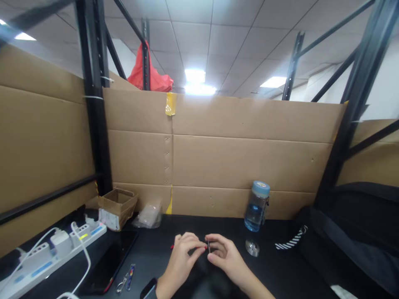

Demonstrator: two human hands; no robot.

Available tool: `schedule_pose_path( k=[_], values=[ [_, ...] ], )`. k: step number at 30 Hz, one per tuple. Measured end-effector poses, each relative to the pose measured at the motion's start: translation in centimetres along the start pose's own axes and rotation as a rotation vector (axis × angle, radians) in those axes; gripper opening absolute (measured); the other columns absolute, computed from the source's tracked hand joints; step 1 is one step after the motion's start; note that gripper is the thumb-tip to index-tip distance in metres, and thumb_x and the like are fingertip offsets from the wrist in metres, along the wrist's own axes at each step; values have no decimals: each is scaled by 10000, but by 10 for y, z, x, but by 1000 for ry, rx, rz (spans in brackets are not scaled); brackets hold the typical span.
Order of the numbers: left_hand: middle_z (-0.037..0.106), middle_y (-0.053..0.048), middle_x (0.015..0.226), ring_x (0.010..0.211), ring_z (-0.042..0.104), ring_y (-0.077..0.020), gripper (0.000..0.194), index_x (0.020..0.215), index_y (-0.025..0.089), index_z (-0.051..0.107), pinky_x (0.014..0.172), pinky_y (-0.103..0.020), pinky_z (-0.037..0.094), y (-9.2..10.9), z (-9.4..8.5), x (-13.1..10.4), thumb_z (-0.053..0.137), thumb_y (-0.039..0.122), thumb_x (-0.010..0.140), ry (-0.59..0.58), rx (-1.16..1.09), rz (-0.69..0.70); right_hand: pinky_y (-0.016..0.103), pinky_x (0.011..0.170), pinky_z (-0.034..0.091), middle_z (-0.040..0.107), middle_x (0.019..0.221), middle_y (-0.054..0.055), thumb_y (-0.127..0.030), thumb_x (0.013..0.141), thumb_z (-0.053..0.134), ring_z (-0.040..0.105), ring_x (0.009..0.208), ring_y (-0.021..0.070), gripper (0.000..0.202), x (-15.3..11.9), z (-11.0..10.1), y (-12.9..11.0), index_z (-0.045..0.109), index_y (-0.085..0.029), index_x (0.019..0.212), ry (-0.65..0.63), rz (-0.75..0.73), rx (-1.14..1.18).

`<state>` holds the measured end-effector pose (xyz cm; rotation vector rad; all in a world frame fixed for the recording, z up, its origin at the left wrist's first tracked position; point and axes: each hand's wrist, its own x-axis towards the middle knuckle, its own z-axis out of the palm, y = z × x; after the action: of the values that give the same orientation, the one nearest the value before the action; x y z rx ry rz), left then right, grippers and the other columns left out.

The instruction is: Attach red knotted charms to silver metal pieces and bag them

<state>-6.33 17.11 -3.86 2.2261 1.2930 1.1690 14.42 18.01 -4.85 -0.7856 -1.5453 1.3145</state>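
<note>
Near the table's front middle, my left hand [184,256] is closed in a pinch, its fingertips meeting at something small and reddish that I cannot make out. A bit of red shows behind that hand's knuckles. My right hand [227,255] faces it, thumb and fingers closed on a small, thin, dark piece [208,247] held upright. The left fingertips come right up to this piece; whether they touch it I cannot tell. To the left lies a keyring with a colourful strip [130,276]. A dark watch [149,288] sits on my left wrist.
A white power strip [40,272] with cables and a dark tablet-like device [107,263] lie left. Behind stand an open carton [119,203] and a plastic bag [149,216]. Right are a water bottle [256,207], a shiny mouse-shaped object [252,248] and a black bag [352,236]. Cardboard walls [249,162] enclose the table.
</note>
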Motion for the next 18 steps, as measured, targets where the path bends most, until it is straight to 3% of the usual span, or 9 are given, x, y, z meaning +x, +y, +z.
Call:
schedule_pose_path(
  k=[5, 8, 14, 18],
  values=[
    [757, -9, 1018, 977, 666, -223, 102, 931, 325, 781, 880, -375, 402, -5, 5, 1, 681, 339, 925, 85, -50, -79, 442, 944, 531, 688, 1216, 123, -375, 700, 902, 689, 1047, 269, 543, 9, 8, -10, 687, -230, 1177, -71, 22, 33],
    [757, -15, 998, 924, 664, -219, 95, 913, 309, 779, 861, -361, 429, -7, 4, 2, 685, 307, 903, 107, -52, -102, 431, 917, 548, 669, 1253, 124, -398, 703, 896, 711, 975, 247, 545, 12, 12, -5, 686, -233, 1179, -39, 17, 58],
    [748, -36, 974, 954, 660, -222, 102, 851, 272, 767, 879, -361, 449, -5, 2, 3, 673, 264, 890, 70, -40, -79, 398, 831, 575, 690, 1208, 131, -468, 695, 887, 724, 798, 203, 578, 11, 13, 25, 685, -224, 1178, 6, -29, 123],
    [730, -53, 993, 964, 651, -239, 90, 864, 283, 775, 875, -379, 473, -5, 6, 0, 690, 299, 888, 35, -64, -39, 430, 836, 582, 707, 1204, 143, -505, 692, 879, 734, 822, 236, 589, 6, 12, 19, 707, -229, 1183, 55, -2, 109]
  ],
)
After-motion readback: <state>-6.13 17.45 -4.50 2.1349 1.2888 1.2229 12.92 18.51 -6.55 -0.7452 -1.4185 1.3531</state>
